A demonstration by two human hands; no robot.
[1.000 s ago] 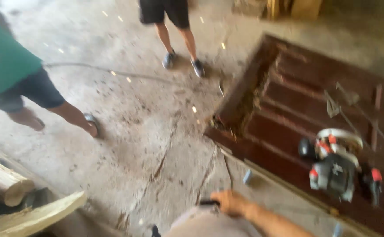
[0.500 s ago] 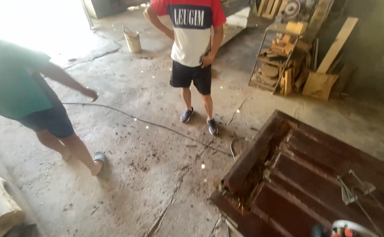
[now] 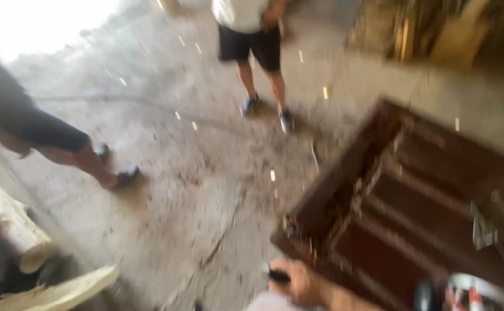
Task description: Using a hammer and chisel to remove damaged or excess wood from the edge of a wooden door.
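Back in view at the bottom edge, one hand (image 3: 302, 282), which one unclear, curled around a small dark object (image 3: 277, 276) just off the door (image 3: 413, 213) corner, other hand unseen, view dipped since a half-second ago, power tool (image 3: 465, 291) showing again.

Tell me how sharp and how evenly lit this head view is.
Head view: motion blur smears everything, the dark wooden door and the hand at the bottom edge included; the upper left corner is blown out white by daylight on the concrete floor; two people standing nearby are soft-edged.
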